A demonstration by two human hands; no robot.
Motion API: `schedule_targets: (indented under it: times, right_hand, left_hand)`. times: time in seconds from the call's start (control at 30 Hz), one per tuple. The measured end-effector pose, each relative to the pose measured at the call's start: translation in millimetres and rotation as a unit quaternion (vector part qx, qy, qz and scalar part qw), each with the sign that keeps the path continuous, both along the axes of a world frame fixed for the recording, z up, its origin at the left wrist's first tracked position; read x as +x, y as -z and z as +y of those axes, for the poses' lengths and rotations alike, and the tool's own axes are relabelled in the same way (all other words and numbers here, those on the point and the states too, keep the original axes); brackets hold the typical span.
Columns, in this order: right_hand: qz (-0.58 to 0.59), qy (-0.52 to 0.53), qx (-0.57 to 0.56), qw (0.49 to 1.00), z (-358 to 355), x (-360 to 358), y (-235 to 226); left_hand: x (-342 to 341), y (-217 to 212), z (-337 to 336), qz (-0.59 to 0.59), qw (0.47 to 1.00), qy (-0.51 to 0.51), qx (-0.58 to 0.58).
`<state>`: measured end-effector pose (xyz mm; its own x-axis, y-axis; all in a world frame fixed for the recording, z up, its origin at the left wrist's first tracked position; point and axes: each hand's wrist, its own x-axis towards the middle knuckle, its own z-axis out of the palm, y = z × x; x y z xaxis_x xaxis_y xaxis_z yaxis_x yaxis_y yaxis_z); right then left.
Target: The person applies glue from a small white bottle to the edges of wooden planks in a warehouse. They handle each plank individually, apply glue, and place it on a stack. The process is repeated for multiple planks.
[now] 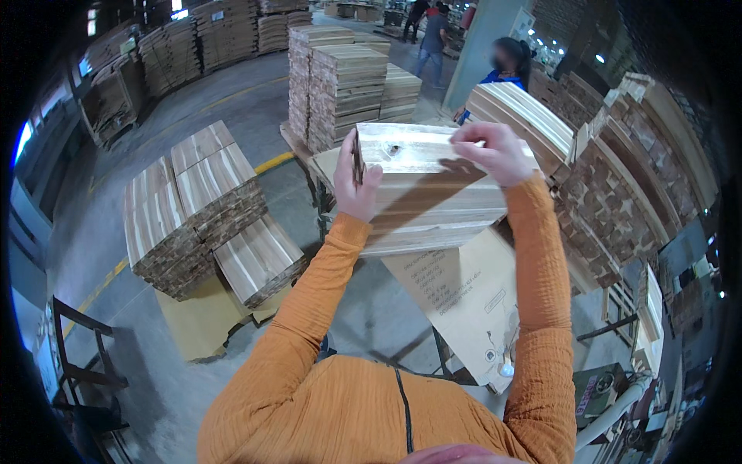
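Note:
A pile of pale wooden boards (433,203) lies in front of me, its top board (417,147) marked by a dark knot near the left end. My left hand (357,189) grips that left end, the fingers along the end face and the thumb on the near side. Over the right part of the top board is my right hand (493,151), its fingers curled and pinched together. Whether anything small is between those fingertips, I cannot make out. The right hand and forearm cast a shadow across the boards.
A cardboard sheet (464,298) with handwriting lies below the pile. Board stacks stand on the left (193,193), ahead (348,85) and on the right (618,185). A person in blue (506,69) is beyond the right stack; others are farther back. A dark metal frame (85,340) stands lower left.

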<state>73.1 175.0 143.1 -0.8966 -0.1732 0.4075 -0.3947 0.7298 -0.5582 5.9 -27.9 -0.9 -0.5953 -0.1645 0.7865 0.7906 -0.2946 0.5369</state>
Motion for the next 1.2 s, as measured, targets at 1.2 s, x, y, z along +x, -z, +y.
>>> schedule_targets:
  times: [1.2]
  right_hand:
    - [0.257, -0.074, 0.255, 0.929, -39.2, -7.3, 44.7]
  left_hand:
    - [12.6, -5.9, 1.1, -0.001, 0.999, 0.037, 0.005]
